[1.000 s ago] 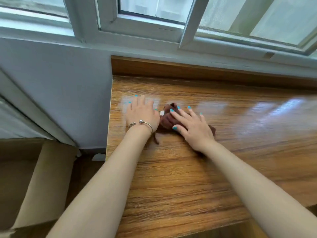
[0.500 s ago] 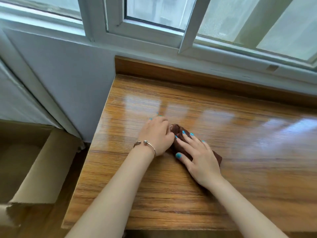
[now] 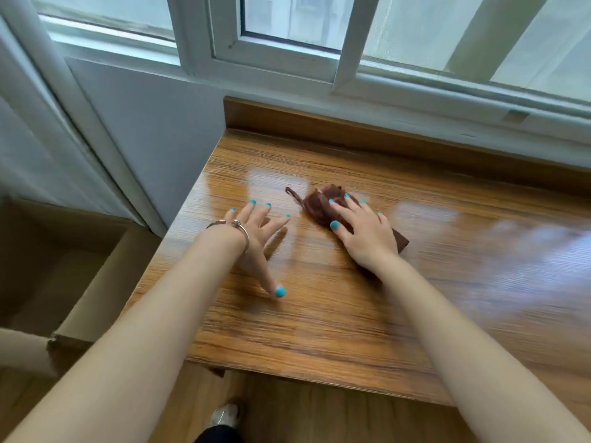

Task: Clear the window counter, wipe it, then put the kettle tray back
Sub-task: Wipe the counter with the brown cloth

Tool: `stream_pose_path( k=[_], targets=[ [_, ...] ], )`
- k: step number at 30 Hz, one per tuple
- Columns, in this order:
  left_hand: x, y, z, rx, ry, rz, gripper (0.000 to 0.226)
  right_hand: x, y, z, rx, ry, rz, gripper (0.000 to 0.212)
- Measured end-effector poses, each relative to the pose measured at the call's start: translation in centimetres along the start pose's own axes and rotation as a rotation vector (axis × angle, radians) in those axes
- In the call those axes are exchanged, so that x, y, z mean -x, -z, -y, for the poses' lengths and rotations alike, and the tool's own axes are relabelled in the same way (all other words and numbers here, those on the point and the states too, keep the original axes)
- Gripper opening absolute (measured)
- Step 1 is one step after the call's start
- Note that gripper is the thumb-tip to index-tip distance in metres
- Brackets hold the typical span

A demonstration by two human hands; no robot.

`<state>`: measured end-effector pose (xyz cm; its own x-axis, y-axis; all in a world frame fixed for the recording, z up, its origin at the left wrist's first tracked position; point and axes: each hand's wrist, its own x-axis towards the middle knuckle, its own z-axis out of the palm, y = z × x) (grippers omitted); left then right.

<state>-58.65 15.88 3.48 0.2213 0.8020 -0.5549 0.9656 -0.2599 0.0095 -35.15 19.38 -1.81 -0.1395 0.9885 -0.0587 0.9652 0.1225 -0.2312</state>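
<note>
The worktop (image 3: 319,298) looks cleared, and wiping is under way: the right hand (image 3: 361,231) presses a brown cloth (image 3: 315,207) flat, fingers spread. The left hand (image 3: 256,231) rests splayed beside it. The kettle tray is out of view, not yet returned.

The table (image 3: 319,314) is a glossy wood-grain top with a low wooden upstand along its far edge under the window, and pale reflections lie across its surface. A bunched dark brown cloth (image 3: 316,207) lies on it toward the far left, pressed flat under the right hand (image 3: 364,233). Just left of the cloth, the left hand (image 3: 256,231) rests on the bare wood with its fingers spread.
</note>
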Motion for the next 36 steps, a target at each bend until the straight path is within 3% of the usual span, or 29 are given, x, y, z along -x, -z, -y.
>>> stream_pose_path(
  k=[5,8,12,15,24,28,33,36],
  targets=[
    [-0.7,-0.1,0.6,-0.021,0.013,0.077,0.146,10.7,-0.2,-0.4,0.048,0.185,0.051,0.05],
    [-1.1,0.0,0.6,0.003,0.014,0.063,0.148,6.4,0.7,-1.3,0.032,0.174,0.052,0.045],
    [-1.2,0.2,0.3,0.046,0.021,0.058,0.147,-4.0,1.2,-1.2,0.033,-0.042,0.006,0.044],
    [-1.0,0.3,0.4,0.071,0.03,0.048,0.146,-6.1,0.5,0.3,0.066,-0.095,0.003,0.045],
    [-0.5,-0.8,1.1,0.035,-0.025,-0.059,0.147,14.5,-1.7,4.9,0.014,0.23,0.042,0.054],
    [-0.6,-0.5,1.2,0.022,-0.028,-0.045,0.154,13.3,-0.7,3.7,0.008,0.37,0.142,0.047],
    [-0.1,-0.1,0.2,-0.041,0.006,-0.035,0.145,7.4,-1.1,4.9,-0.001,0.061,0.038,0.042],
    [0.3,-0.3,-0.2,-0.033,0.041,-0.081,0.136,13.1,-2.3,6.3,0.014,0.124,-0.004,0.043]
  ],
)
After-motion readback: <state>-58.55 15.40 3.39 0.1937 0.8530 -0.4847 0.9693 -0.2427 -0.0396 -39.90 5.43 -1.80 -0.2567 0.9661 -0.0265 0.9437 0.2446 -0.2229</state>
